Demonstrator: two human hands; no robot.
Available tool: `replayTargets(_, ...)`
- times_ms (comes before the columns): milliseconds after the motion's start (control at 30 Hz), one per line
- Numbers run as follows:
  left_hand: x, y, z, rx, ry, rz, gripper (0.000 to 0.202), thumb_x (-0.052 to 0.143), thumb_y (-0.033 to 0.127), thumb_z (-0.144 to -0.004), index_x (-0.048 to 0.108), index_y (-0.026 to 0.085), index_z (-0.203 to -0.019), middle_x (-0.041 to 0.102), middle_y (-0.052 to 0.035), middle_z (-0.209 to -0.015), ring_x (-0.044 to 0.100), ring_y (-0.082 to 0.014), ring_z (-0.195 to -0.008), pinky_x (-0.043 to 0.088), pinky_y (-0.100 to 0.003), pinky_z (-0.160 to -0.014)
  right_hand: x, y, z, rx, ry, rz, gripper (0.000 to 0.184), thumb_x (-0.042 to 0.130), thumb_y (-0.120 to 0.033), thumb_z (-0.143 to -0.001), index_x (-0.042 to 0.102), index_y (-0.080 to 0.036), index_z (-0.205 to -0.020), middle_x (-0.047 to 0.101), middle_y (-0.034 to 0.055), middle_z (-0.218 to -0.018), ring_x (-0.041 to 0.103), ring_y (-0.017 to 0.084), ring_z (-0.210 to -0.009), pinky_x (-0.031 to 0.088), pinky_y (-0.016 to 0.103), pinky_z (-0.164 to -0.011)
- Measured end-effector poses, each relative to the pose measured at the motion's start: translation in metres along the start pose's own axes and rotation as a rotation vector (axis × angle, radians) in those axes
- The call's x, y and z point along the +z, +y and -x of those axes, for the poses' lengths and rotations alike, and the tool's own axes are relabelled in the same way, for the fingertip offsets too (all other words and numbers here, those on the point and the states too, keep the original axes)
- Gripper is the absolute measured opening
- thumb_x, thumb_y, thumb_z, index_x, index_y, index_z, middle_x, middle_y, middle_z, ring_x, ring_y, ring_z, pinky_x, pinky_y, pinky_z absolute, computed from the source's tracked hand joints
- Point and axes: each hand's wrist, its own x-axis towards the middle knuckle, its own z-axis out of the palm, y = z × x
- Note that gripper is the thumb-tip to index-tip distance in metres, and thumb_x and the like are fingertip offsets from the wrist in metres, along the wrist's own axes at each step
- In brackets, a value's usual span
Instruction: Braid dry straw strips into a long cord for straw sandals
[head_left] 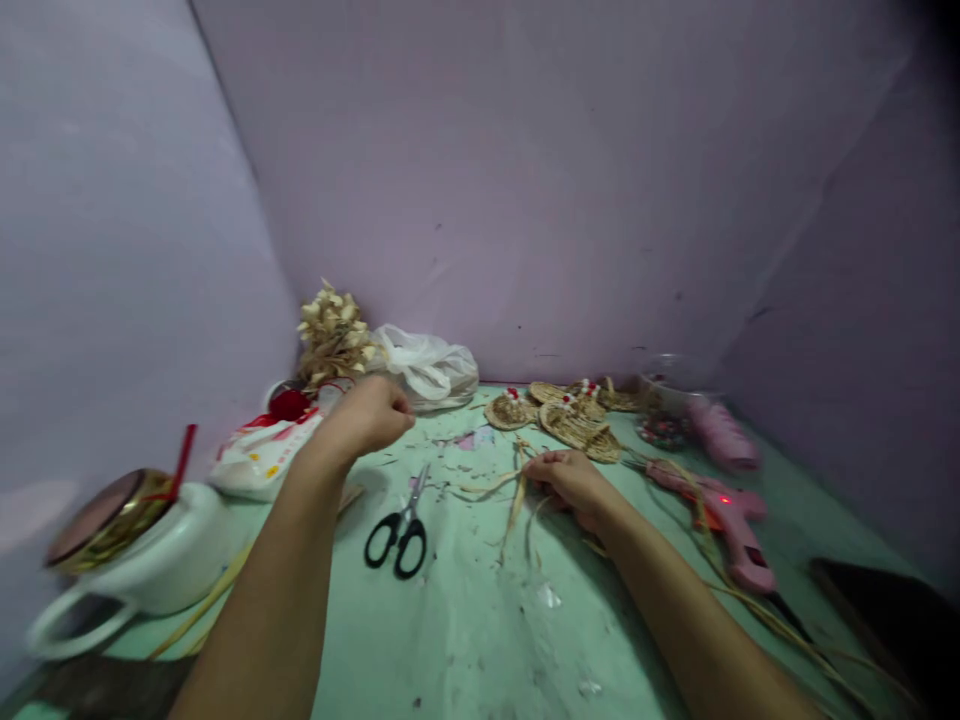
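Observation:
My left hand (pixel 373 412) is raised at the left, in front of the white plastic bag, with its fingers curled together. Whatever they may hold is too small or blurred to make out. Low over the table, my right hand (pixel 568 480) pinches thin raffia strips (pixel 517 487) whose loose ends spread out to its left. Between my arms lie black-handled scissors (pixel 403 530), blades pointing away from me. Just beyond my right hand are several woven straw pieces (pixel 576 424), some with red and white trim.
A pink glue gun (pixel 731 522) with a lit red light lies at the right, near a pink spool (pixel 724 435) and a clear tub (pixel 666 400). At the left stand a white mug (pixel 176 555), a white packet (pixel 262 460) and dried flowers (pixel 334 335). Walls enclose the table.

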Motion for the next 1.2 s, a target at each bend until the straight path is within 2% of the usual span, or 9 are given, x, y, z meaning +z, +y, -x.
replayTargets(67,-0.028,-0.023,0.015,-0.112,0.069,-0.141,0.012,0.054,0.024,-0.057,0.062,0.015,-0.060,0.056,-0.0005,-0.053,0.048,-0.0111,-0.050,0.032,-0.020,-0.046,0.001,0.001,-0.002,0.015,0.004,0.007,0.007,0.055,-0.017,-0.056,0.049,-0.014,-0.054,0.034,-0.0078,-0.036,0.024,0.003,-0.030,0.015,0.017,-0.031)
replayTargets(167,-0.045,-0.055,0.026,-0.321,0.001,-0.213,0.013,0.054,0.024,-0.056,0.062,0.016,-0.062,0.057,-0.0010,-0.053,0.050,-0.0116,-0.049,0.035,-0.020,-0.047,0.002,0.002,-0.003,0.023,-0.016,-0.008,0.009,0.055,-0.017,-0.057,0.047,-0.015,-0.053,0.033,-0.0080,-0.036,0.022,0.003,-0.030,0.015,0.017,-0.031)
replayTargets(333,-0.014,-0.079,0.006,-0.411,-0.230,-0.246,0.007,0.054,0.018,-0.054,0.059,0.013,-0.057,0.062,-0.0067,-0.061,0.055,-0.0149,-0.052,0.040,-0.023,-0.051,0.001,0.001,0.001,0.019,-0.024,-0.026,0.012,0.053,-0.016,-0.059,0.044,-0.016,-0.051,0.031,-0.0083,-0.035,0.020,0.003,-0.030,0.013,0.017,-0.031)
replayTargets(433,0.008,-0.083,-0.009,-0.480,-0.032,-0.293,0.012,0.053,0.017,-0.056,0.060,0.014,-0.066,0.064,-0.0113,-0.070,0.059,-0.0205,-0.065,0.042,-0.028,-0.059,0.000,-0.001,0.002,0.006,-0.036,-0.021,0.015,0.053,-0.016,-0.060,0.043,-0.016,-0.049,0.029,-0.0083,-0.034,0.019,0.003,-0.030,0.011,0.017,-0.032)
replayTargets(533,0.017,-0.089,-0.015,-0.428,0.047,-0.312,0.018,0.051,0.016,-0.057,0.061,0.015,-0.072,0.064,-0.0137,-0.081,0.059,-0.0247,-0.076,0.042,-0.031,-0.063,0.000,-0.001,0.000,0.015,-0.051,-0.019,0.014,0.052,-0.017,-0.060,0.043,-0.016,-0.049,0.030,-0.0082,-0.034,0.018,0.003,-0.029,0.011,0.018,-0.032)
replayTargets(733,0.027,-0.107,-0.012,-0.234,-0.077,-0.230,0.046,0.045,0.006,-0.053,0.060,0.020,-0.094,0.061,-0.0037,-0.080,0.056,-0.0175,-0.074,0.042,-0.024,-0.062,-0.003,0.003,-0.003,0.015,-0.105,-0.075,0.012,0.052,-0.019,-0.061,0.044,-0.016,-0.052,0.029,-0.0086,-0.036,0.017,0.003,-0.030,0.009,0.018,-0.032)
replayTargets(833,0.034,-0.112,-0.015,-0.101,-0.130,-0.170,0.057,0.046,0.003,-0.049,0.056,0.020,-0.102,0.057,-0.0041,-0.091,0.054,-0.0178,-0.081,0.042,-0.025,-0.068,-0.003,0.003,-0.002,0.017,-0.091,-0.072,0.010,0.053,-0.018,-0.059,0.045,-0.016,-0.054,0.030,-0.0084,-0.038,0.017,0.003,-0.031,0.010,0.018,-0.032)
replayTargets(1000,0.043,-0.112,-0.022,0.103,-0.113,-0.086,0.045,0.052,0.009,-0.051,0.059,0.023,-0.094,0.045,-0.0045,-0.106,0.043,-0.0202,-0.101,0.036,-0.029,-0.087,-0.002,0.002,-0.002,0.005,-0.074,-0.046,0.013,0.054,-0.019,-0.058,0.043,-0.016,-0.052,0.033,-0.0074,-0.038,0.020,0.003,-0.031,0.011,0.018,-0.032)
replayTargets(1200,0.056,-0.092,-0.030,0.120,-0.021,0.003,0.028,0.052,0.016,-0.058,0.060,0.019,-0.085,0.050,-0.0049,-0.098,0.048,-0.0167,-0.089,0.038,-0.026,-0.079,-0.002,0.000,0.001,0.006,-0.069,-0.050,0.011,0.053,-0.017,-0.058,0.044,-0.016,-0.052,0.029,-0.0085,-0.036,0.018,0.003,-0.030,0.009,0.018,-0.032)
